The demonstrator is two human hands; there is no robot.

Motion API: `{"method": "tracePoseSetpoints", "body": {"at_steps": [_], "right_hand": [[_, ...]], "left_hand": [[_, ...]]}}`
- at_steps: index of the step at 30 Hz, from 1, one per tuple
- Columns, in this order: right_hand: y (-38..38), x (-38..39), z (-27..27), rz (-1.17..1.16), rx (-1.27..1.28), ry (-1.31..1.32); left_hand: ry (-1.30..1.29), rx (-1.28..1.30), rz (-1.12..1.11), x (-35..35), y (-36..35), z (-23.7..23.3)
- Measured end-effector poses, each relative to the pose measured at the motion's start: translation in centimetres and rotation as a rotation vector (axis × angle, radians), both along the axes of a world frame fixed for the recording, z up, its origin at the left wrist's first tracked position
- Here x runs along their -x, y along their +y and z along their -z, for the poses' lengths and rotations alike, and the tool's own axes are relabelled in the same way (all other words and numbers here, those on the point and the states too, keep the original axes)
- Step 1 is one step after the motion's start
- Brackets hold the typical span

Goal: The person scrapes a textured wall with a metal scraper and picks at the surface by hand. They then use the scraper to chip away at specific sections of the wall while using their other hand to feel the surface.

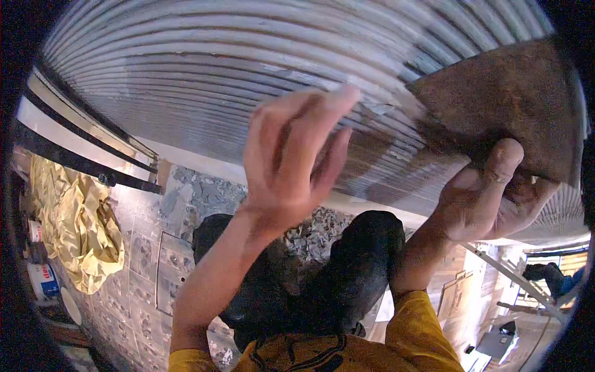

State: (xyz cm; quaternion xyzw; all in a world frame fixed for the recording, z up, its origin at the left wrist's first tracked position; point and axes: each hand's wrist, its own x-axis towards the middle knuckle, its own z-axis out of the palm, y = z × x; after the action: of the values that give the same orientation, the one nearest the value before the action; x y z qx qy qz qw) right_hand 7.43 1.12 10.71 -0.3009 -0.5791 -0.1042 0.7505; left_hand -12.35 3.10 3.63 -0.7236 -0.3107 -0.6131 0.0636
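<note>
**A:** Two hands up at the corrugated sheet (204, 68). The work in hand looks like rubbing it down. The coating is patchy, with bare streaks near the middle.

**B:** Grip?

**A:** Right hand (489, 201) is closed on a brown pad (514, 99), thumb over its lower edge. The pad lies flat against the sheet, upper right. Left hand (291, 155) holds nothing. Its fingers are loosely spread with blurred tips, at or just off the ridges; cannot tell which.

**B:** What would a further stroke call for?

**A:** My guess: pad flat along the ridges, free hand steadying the sheet. Yellow cloth (80, 223) and tins (43, 279) lie well left on the tiled floor (142, 266).
</note>
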Motion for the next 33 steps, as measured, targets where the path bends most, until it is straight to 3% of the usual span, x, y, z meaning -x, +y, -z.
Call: {"method": "tracePoseSetpoints", "body": {"at_steps": [4,7,9,17,21,27,29,33], "right_hand": [[0.1,0.6,-0.3,-0.068,-0.093,0.151],[-0.5,1.4,-0.2,-0.185,-0.028,0.199],[-0.3,1.4,-0.4,-0.041,-0.038,0.129],[-0.7,1.1,0.6,-0.121,-0.048,0.242],[-1.0,1.1,0.8,-0.008,0.008,0.264],[-0.8,1.3,0.8,-0.044,-0.021,0.251],[-0.3,1.5,0.7,-0.051,-0.054,0.228],[0.2,1.9,0.5,-0.021,-0.092,0.199]], "left_hand": [[0.004,-0.046,-0.053,-0.1,0.4,-1.6],[0.018,-0.066,-0.069,-0.2,0.4,-2.0],[0.03,-0.081,-0.067,-0.1,0.4,-2.1],[-0.014,-0.276,-0.126,-0.8,2.1,-1.5],[-0.01,-0.249,-0.112,-1.0,1.8,-1.7],[-0.085,-0.216,-0.107,-1.7,1.4,-1.8],[-0.03,-0.087,-0.093,-1.7,0.5,-2.7],[-0.005,-0.168,-0.14,-1.2,0.9,-2.0]]}}
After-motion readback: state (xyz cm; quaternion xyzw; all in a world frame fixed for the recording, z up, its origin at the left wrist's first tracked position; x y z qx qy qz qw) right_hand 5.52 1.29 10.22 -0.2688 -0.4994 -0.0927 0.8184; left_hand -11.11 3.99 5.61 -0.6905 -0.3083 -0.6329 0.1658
